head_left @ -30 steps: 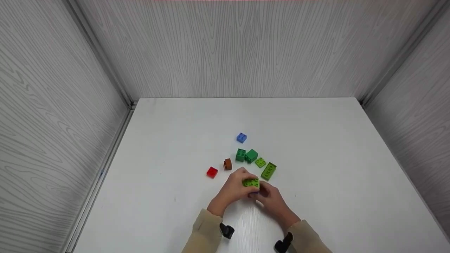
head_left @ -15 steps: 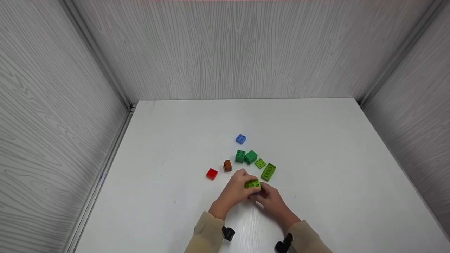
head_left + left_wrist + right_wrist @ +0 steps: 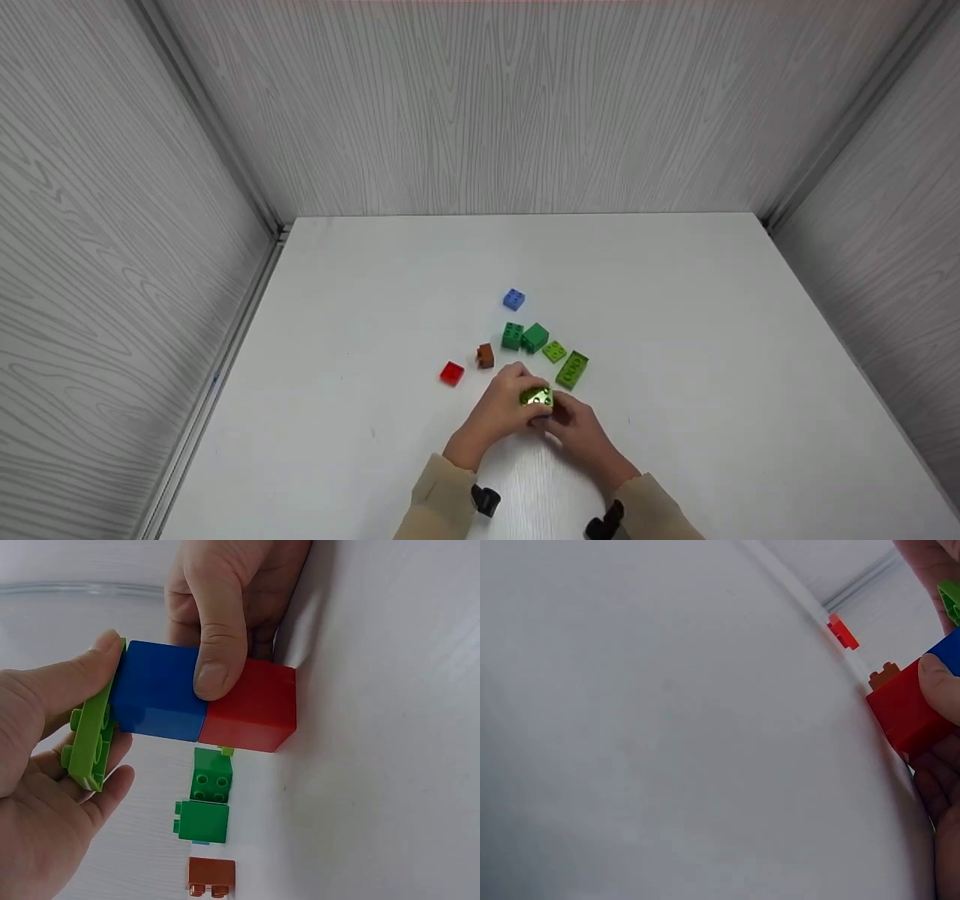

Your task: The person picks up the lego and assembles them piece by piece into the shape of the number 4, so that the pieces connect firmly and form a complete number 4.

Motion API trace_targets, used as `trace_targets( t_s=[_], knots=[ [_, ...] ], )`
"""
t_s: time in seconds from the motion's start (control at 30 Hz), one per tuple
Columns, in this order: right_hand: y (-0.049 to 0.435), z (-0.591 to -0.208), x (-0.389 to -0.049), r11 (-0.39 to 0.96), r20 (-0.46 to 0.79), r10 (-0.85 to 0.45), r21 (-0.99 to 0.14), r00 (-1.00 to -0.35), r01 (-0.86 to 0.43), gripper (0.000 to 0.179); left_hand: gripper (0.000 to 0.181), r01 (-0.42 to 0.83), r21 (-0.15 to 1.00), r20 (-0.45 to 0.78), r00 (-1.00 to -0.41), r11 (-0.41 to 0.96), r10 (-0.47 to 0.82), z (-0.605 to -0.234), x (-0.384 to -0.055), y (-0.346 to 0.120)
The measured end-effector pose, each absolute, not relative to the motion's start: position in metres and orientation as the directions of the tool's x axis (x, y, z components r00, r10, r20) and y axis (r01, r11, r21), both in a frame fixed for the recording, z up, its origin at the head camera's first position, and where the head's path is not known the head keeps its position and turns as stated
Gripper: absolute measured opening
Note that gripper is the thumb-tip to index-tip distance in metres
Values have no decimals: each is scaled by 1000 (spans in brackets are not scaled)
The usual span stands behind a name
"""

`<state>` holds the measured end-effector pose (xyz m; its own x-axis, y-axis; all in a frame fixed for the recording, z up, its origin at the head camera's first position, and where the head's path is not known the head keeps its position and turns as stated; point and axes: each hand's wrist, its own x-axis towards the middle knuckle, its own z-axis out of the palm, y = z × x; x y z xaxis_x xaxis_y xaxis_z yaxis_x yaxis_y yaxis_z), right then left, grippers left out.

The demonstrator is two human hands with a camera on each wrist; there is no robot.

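Lime-green brick (image 3: 91, 741), pinched by the left hand (image 3: 501, 403), meets a blue-and-red stack (image 3: 196, 716) gripped by the right hand (image 3: 582, 431); square, even pressure should serve.

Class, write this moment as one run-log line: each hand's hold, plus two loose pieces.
left hand: grips lime brick | right hand: holds blue brick and red brick, end-to-end | loose: brown brick, thin red piece

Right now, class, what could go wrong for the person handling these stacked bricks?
The lime-green brick juts past the blue brick, so pressure from the left hand might tilt it. The right hand grips near the seam with the red brick; squeezing could part them. The loose long green brick lies close by and might get knocked.
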<state>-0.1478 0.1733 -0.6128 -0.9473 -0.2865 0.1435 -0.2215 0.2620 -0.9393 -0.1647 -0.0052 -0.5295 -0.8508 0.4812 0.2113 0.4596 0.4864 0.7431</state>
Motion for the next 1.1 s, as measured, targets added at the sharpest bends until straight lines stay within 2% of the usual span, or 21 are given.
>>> trace_targets(
  t_s=[0.3, 0.53, 0.83, 1.1],
  knots=[
    [173, -610, -148, 316, 119, -267, -927, -956, -203, 45, 30, 457, 742, 224, -859, 491, 460, -531, -165, -6],
    [168, -580, -138, 311, 122, -286, -926, -950, -213, 43, 31, 490, 729, 260, -844, 478, 469, -535, -166, -7],
    [166, -577, -135, 307, 161, -294, -918, -942, -253, 40, 31, 508, 720, 328, -849, 472, 414, -545, -160, -7],
    [166, -573, -136, 344, 124, -275, -913, -953, -218, 39, 35, 537, 697, 348, -833, 476, 430, -546, -163, -7]
  ],
)
